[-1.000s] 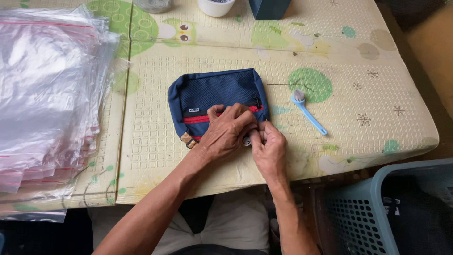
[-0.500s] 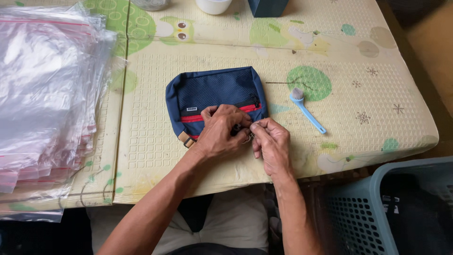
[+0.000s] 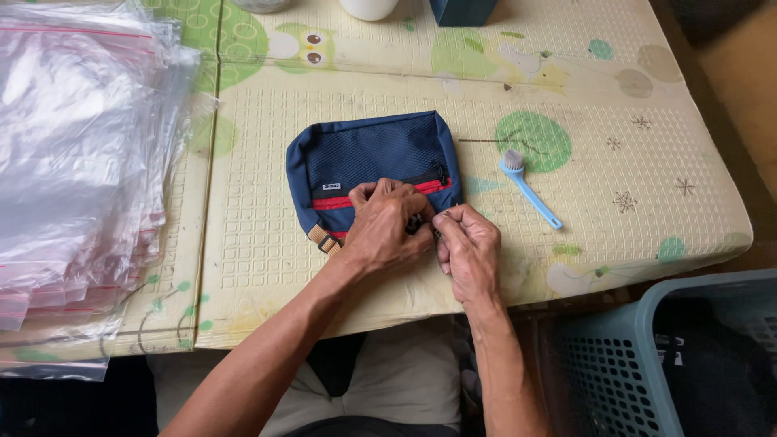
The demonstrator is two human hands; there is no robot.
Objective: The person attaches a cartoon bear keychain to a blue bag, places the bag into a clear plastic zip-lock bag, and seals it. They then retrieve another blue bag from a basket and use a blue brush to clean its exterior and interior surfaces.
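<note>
Hands (image 3: 388,226) (image 3: 465,247) pinch the soft, light navy fabric pouch (image 3: 368,162) at its six-o'clock edge, probably a zipper pull; blue brush (image 3: 526,188) lies at three o'clock.

Both hands are covering the pouch's (image 3: 368,158) lower edge, so whatever the left hand (image 3: 388,226) and right hand (image 3: 469,247) are pinching is staying hidden. At 12 o'clock, a white cup (image 3: 369,6) and dark box (image 3: 463,10) are getting cropped. The basket (image 3: 647,356) at 4 o'clock is running off-frame, contents too dark.
</note>
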